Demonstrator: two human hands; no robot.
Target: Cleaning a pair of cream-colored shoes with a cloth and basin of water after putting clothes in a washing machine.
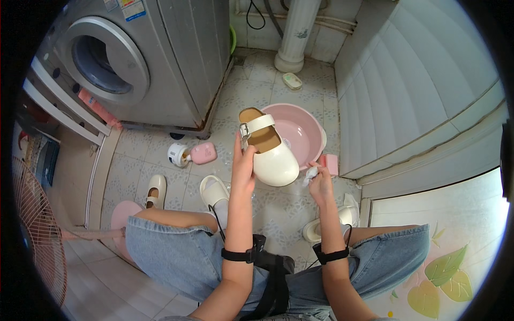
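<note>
My left hand (243, 164) grips a cream-white buckled shoe (277, 164) by its side, the rounded toe turned towards me and the brown insole showing. Pinched in the fingers of my right hand (322, 184) is a small crumpled white wipe or tissue (310, 175), a little to the right of the toe and apart from it. Behind the shoe a pink plastic basin (309, 120) rests on the floor, partly hidden by it. A second cream-white shoe (160, 188) of like shape stands on the tiles at the left.
A white jar (176, 155) and a pink bottle (204, 153) lie left of the basin; a pink box or packet (330, 163) sits at its right. Beyond stand a washing machine (176, 60), a soap dish (292, 81) and a white pillar (297, 36). A fan (38, 228) stands at the left.
</note>
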